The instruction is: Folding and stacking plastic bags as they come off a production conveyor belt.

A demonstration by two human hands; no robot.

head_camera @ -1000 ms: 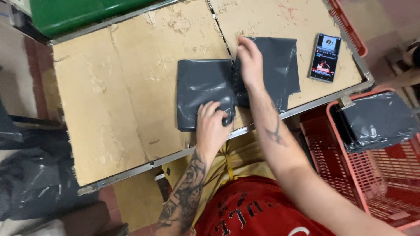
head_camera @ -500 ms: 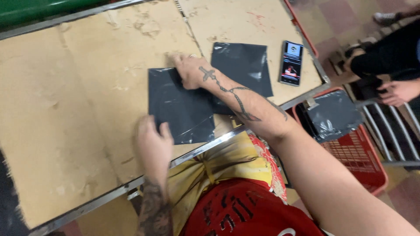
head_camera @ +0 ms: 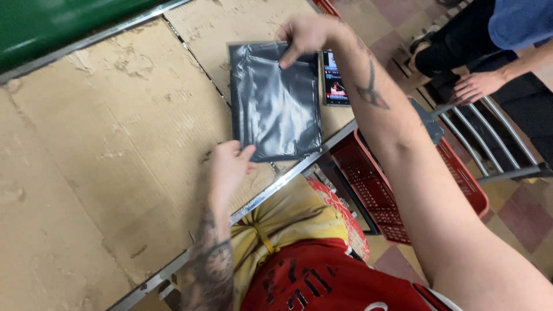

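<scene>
cardboard sheets [head_camera: 115, 144] cover the worktable across the left and centre of the frame, edged by a metal rim [head_camera: 299, 170]. a dark grey plastic bag [head_camera: 276, 101] is laid flat on the cardboard at upper centre. its top right corner is pinched by the right hand [head_camera: 308, 34], fingers closed on it. its lower left corner is touched by the left hand [head_camera: 227, 167], fingers loosely curled, nothing gripped. a phone [head_camera: 335, 78] is seen just right of the bag. a red basket [head_camera: 403, 190] is placed below the table edge at the right. another person's hand [head_camera: 475, 86] is seen at upper right.
</scene>
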